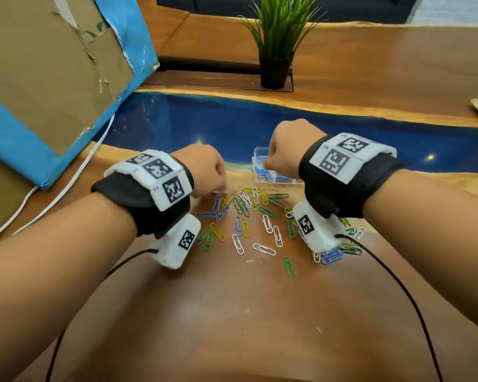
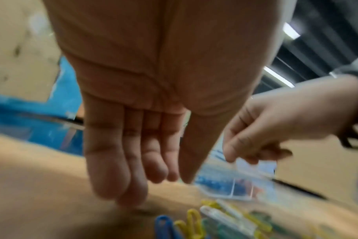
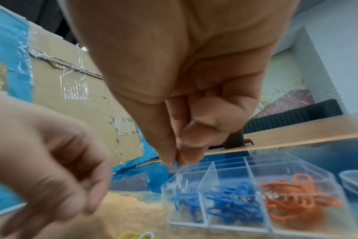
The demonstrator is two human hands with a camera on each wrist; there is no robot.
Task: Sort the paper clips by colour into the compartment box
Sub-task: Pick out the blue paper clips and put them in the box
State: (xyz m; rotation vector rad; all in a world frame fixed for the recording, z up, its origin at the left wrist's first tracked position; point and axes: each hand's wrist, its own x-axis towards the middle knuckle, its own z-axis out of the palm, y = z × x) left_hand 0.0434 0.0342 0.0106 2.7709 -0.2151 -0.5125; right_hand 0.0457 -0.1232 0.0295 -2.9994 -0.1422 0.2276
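the right hand (image 3: 186,90) hangs just above the near left corner of the clear plastic compartment box (image 3: 213,171), thumb and forefinger pinched together on a blue paper clip (image 3: 175,163), of which only a sliver shows between the tips, so its long axis cannot be told. straight below and slightly ahead of those fingertips lie two adjoining cells already holding tangled blue clips (image 3: 233,205); one cell further to the right of the hand holds orange clips (image 3: 296,200). the release that seems to be coming turns on this: the blue cells sit directly under the pinch, the orange one off to the side, so a small drop should land true. the left hand (image 2: 145,122) is nearer the loose scatter of clips (image 1: 249,224), which lies on the wooden desk (image 1: 232,326) below and behind both hands; its fingers are extended and close together, tips pointing down almost to the desk, holding nothing that shows. the clips are thin coated wire loops in white, yellow, green and blue, lying flat at every angle, some overlapping. the box walls are thin, glossy and transparent; the desk is polished brown wood with a blue resin band beyond the hands.
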